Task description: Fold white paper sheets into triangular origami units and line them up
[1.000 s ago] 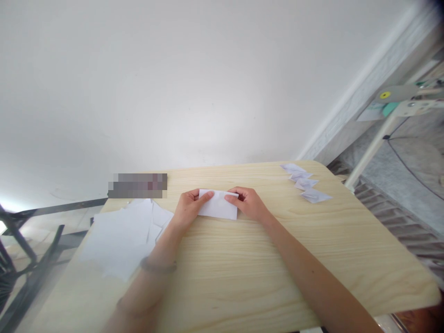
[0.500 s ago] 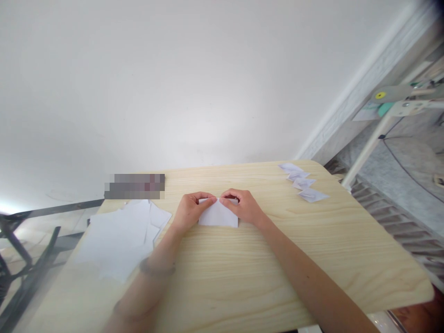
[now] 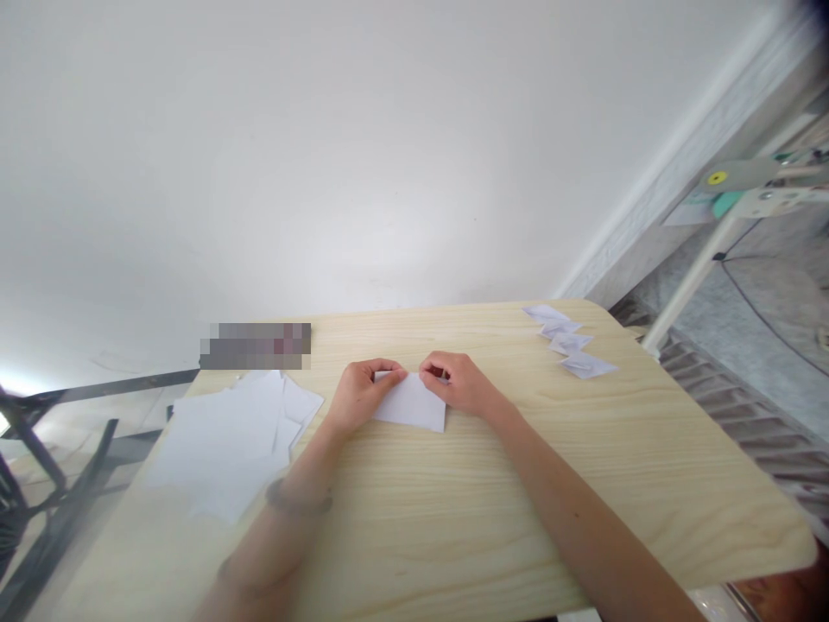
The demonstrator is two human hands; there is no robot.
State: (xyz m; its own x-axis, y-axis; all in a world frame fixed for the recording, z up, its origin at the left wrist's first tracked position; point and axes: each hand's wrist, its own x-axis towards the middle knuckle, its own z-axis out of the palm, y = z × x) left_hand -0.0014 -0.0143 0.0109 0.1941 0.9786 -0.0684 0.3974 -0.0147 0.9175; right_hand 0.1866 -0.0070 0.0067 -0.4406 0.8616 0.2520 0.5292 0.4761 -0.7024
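Note:
A small white sheet of paper (image 3: 414,406), folded with a straight far edge, lies on the wooden table in front of me. My left hand (image 3: 364,393) pinches its far edge between thumb and fingers, covering the left corner. At the same edge, further right, my right hand (image 3: 458,380) is closed in a pinch on the paper, thumb and index fingertip together. A short gap separates the two sets of fingertips. The near edge of the paper is slightly tilted, its right corner lying closest to me.
Loose white sheets (image 3: 220,441) lie in an untidy stack at the left of the table (image 3: 414,536). Several folded paper pieces (image 3: 586,365) form a row at the far right. A blurred-out dark object (image 3: 256,347) sits at the far left, near the wall (image 3: 389,155).
My right hand has slid a little to the right along the far edge, widening the gap between my fingertips. The paper has turned slightly. The view has shifted a little.

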